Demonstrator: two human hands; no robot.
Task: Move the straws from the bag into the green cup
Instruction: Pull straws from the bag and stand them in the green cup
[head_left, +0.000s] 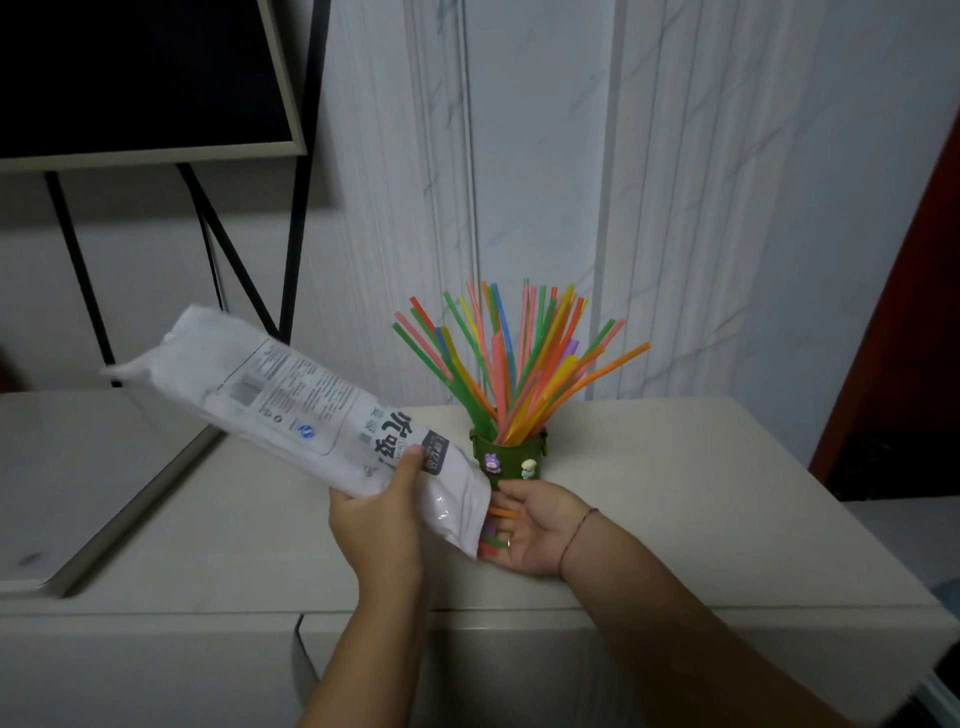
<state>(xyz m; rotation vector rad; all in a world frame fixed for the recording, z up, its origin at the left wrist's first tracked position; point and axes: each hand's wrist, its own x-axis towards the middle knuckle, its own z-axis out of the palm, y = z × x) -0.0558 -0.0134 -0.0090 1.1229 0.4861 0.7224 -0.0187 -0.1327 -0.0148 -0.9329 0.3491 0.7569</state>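
A white printed plastic bag (311, 410) is tilted with its open mouth down to the right, and my left hand (382, 519) grips it near that mouth. My right hand (530, 530) is cupped palm-up under the mouth, fingers apart. A few straw ends (501, 527), orange, green and purple, stick out of the bag and rest on its fingers. Just behind my right hand stands the green cup (511, 460) with small figure stickers. Several colourful straws (519, 358) fan out of the cup.
The cup stands on a beige cabinet top (701, 493). A flat white slab (67, 478) lies at the left. A dark screen on a black stand (145, 78) hangs above it. A marbled wall is behind and a red-brown door edge (904, 312) at the right.
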